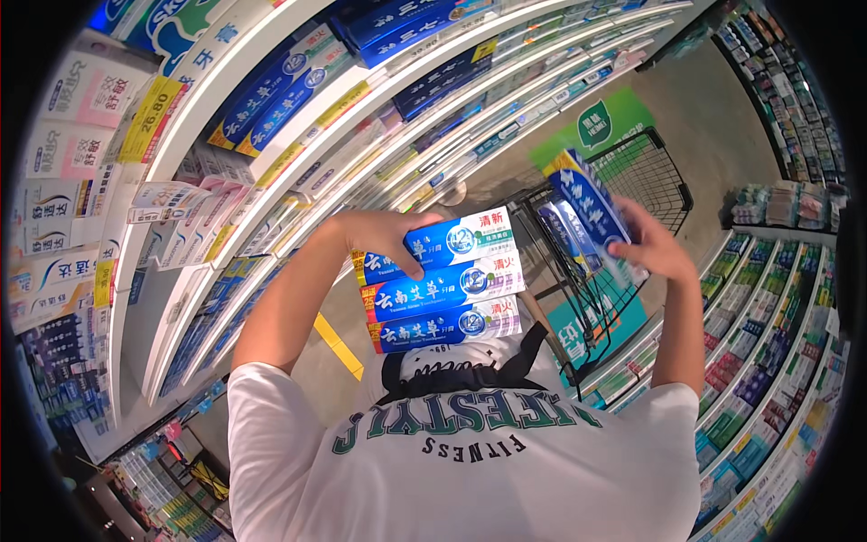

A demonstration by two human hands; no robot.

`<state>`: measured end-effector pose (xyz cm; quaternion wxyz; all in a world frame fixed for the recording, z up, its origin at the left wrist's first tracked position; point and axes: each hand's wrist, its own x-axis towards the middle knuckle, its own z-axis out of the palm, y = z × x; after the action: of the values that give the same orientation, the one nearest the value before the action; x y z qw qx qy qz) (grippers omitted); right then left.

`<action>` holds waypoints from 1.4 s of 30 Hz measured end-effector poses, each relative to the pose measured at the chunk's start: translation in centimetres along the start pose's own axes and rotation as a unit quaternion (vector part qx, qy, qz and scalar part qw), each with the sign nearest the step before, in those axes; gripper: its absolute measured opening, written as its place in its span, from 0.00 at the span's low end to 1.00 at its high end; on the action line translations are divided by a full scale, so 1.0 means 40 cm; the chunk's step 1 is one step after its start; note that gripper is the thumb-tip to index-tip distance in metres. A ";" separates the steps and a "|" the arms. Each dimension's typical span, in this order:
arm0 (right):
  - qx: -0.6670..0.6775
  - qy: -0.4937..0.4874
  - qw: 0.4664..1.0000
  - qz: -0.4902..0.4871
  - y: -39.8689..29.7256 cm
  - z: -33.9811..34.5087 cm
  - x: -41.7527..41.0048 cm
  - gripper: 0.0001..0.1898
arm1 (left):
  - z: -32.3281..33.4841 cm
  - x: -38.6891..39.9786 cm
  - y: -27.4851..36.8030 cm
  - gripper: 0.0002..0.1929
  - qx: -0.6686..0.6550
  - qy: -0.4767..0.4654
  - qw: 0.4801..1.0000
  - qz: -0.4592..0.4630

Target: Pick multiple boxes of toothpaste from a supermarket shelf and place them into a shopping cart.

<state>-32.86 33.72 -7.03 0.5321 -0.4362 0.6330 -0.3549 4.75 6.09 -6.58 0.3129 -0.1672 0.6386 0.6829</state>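
Observation:
Three blue-and-white toothpaste boxes (440, 291), stacked one against another, are gripped by my left hand (386, 237) in front of my chest. Its thumb lies across the front of the topmost box, and the fingers behind are mostly hidden. Out to the right, my right hand (643, 237) grasps a blue toothpaste box (586, 196), tilted and slightly blurred, over a black wire shopping cart (667, 162). Another blue-and-white box (565, 234) shows just left of it; whether that one is held too I cannot tell.
White store shelves (203, 88) with toothpaste boxes curve along the left and top. Blue boxes (278, 95) lie on an upper shelf. A second stocked shelf rack (752, 366) stands at right. A black strap (474, 372) crosses my waist, and yellow tape (339, 345) marks the floor.

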 end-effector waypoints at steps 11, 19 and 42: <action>-0.495 0.236 0.678 -0.489 -0.500 0.311 0.463 0.26 | 0.003 -0.038 -0.020 0.46 -0.048 -0.006 0.998 0.033; -0.482 0.286 0.583 -0.588 -0.562 0.405 0.648 0.25 | 0.010 -0.095 -0.018 0.47 -0.023 0.023 0.999 0.001; -0.433 0.272 0.613 -0.603 -0.642 0.543 0.865 0.17 | -0.037 -0.126 -0.108 0.50 -0.033 0.013 0.999 -0.024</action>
<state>-8.88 -7.56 -0.10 -0.2490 -0.7825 0.4233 -0.3826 11.01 3.51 -6.93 0.3147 -0.2013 0.6158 0.6936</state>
